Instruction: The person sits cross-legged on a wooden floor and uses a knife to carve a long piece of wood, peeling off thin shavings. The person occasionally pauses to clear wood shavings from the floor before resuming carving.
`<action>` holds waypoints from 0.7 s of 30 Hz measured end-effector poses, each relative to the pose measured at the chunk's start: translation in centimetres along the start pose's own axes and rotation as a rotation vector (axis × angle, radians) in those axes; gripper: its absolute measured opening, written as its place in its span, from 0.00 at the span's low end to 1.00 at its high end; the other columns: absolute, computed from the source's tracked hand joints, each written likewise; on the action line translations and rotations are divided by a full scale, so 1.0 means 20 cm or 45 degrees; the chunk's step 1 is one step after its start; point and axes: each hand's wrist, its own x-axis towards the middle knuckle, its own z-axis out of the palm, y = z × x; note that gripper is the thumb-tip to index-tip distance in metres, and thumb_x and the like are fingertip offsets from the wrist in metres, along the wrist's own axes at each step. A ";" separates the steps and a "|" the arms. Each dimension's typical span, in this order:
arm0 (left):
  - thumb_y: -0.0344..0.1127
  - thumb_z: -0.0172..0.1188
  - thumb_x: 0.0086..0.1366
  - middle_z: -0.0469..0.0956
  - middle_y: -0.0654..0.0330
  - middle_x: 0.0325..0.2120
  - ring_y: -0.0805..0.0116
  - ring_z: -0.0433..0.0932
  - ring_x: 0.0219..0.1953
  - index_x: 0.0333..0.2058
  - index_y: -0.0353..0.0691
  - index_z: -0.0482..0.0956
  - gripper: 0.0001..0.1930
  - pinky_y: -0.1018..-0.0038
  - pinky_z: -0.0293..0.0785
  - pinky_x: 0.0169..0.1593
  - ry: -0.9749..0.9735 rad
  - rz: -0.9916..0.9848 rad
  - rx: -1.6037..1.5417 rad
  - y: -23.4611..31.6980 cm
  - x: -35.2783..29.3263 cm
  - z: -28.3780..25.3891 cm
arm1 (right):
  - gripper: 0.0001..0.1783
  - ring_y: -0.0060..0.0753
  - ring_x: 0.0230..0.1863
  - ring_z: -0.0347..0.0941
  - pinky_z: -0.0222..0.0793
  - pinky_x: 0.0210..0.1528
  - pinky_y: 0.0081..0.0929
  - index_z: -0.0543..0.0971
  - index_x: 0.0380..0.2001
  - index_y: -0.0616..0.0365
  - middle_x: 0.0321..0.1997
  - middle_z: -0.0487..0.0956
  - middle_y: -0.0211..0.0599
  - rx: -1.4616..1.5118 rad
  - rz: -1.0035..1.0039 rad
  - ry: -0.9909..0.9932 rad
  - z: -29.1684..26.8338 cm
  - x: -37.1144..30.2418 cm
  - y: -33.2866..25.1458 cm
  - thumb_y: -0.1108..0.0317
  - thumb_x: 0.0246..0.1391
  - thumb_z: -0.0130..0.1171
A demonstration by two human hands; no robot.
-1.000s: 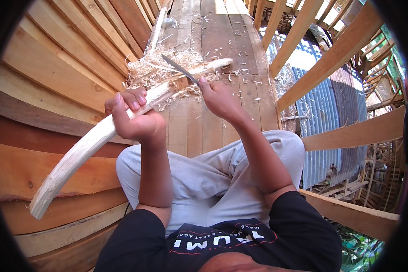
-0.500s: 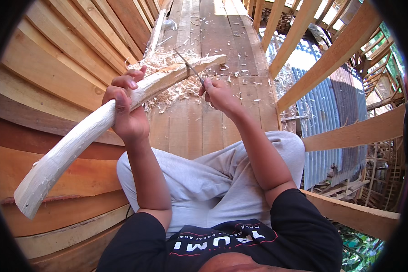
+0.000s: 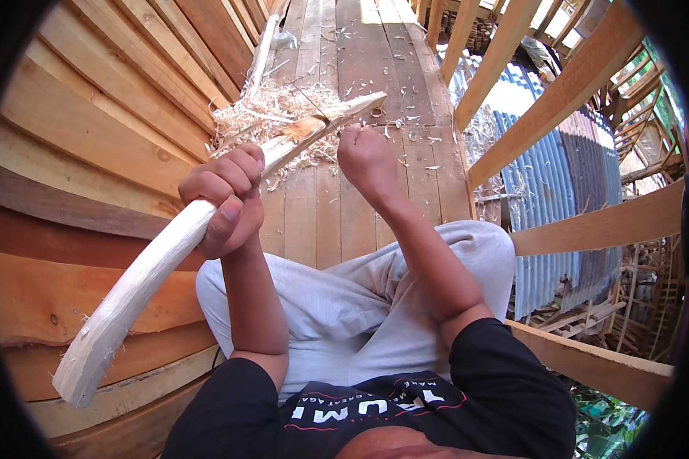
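Note:
A long, curved, pale piece of wood [image 3: 147, 269] slants from my lower left up toward the middle of the floor. My left hand [image 3: 226, 197] is wrapped round its middle, fingers and thumb closed. Near the wood's far end the surface is freshly cut and more orange. A knife [image 3: 314, 105] with a thin dark blade lies across that end, touching the wood. My right hand [image 3: 369, 162] is closed in a fist on the knife; its handle is hidden inside the fingers.
Curled wood shavings [image 3: 272, 107] heap on the plank floor [image 3: 344, 218] beyond the wood. Stacked boards [image 3: 84, 130] line the left side. Wooden railing slats [image 3: 566, 88] stand on the right, with corrugated metal sheets [image 3: 540, 199] beyond. My crossed legs [image 3: 321, 306] are close below the hands.
My left hand has tightened its fingers round the wood and turned over it. The wood's near end has swung down and right. My right fist has rolled, with the knife blade still on the wood.

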 end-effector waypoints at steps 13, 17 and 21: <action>0.33 0.60 0.46 0.59 0.65 0.12 0.71 0.55 0.17 0.15 0.43 0.60 0.14 0.68 0.57 0.30 -0.034 0.039 -0.075 -0.01 0.00 0.00 | 0.31 0.66 0.35 0.76 0.70 0.44 0.55 0.80 0.22 0.69 0.29 0.78 0.64 -0.046 -0.039 0.110 0.04 0.08 0.05 0.57 0.61 0.33; 0.33 0.60 0.46 0.59 0.65 0.12 0.71 0.55 0.17 0.15 0.44 0.59 0.15 0.68 0.56 0.30 -0.015 0.022 -0.097 -0.01 -0.01 -0.02 | 0.31 0.65 0.36 0.76 0.70 0.44 0.54 0.81 0.24 0.69 0.31 0.79 0.64 -0.024 0.087 0.034 -0.01 0.08 0.08 0.56 0.61 0.32; 0.33 0.60 0.46 0.59 0.65 0.12 0.71 0.55 0.16 0.15 0.44 0.59 0.15 0.68 0.56 0.30 -0.068 0.018 -0.100 -0.02 -0.01 -0.03 | 0.32 0.66 0.37 0.76 0.69 0.45 0.54 0.81 0.25 0.70 0.32 0.79 0.63 -0.052 -0.009 -0.015 0.05 0.08 0.08 0.56 0.61 0.32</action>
